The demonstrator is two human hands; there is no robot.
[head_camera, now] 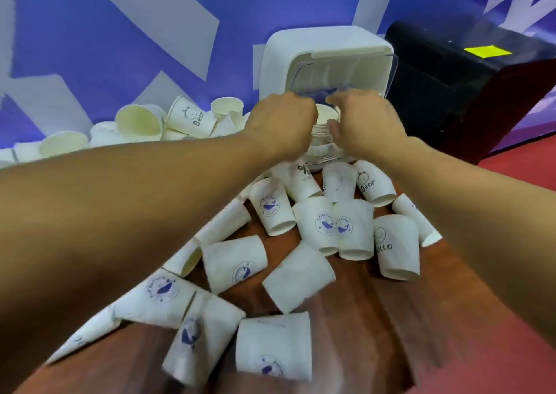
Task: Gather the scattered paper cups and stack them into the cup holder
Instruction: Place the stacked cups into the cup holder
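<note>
A white cup holder (pixel 304 47) with a raised clear lid (pixel 355 71) stands at the back of the brown table (pixel 376 318). Both hands reach into its open front. My left hand (pixel 279 122) and my right hand (pixel 364 122) close from either side around a stack of nested white paper cups (pixel 324 122) sitting in the holder. Several loose paper cups with blue whale prints (pixel 319 225) lie tipped over on the table in front. More paper cups (pixel 192 116) are heaped at the back left against the wall.
A black box (pixel 469 86) with a yellow label stands right of the holder. A blue and white patterned wall runs behind. Red floor shows at the right. Cups crowd the table under both forearms.
</note>
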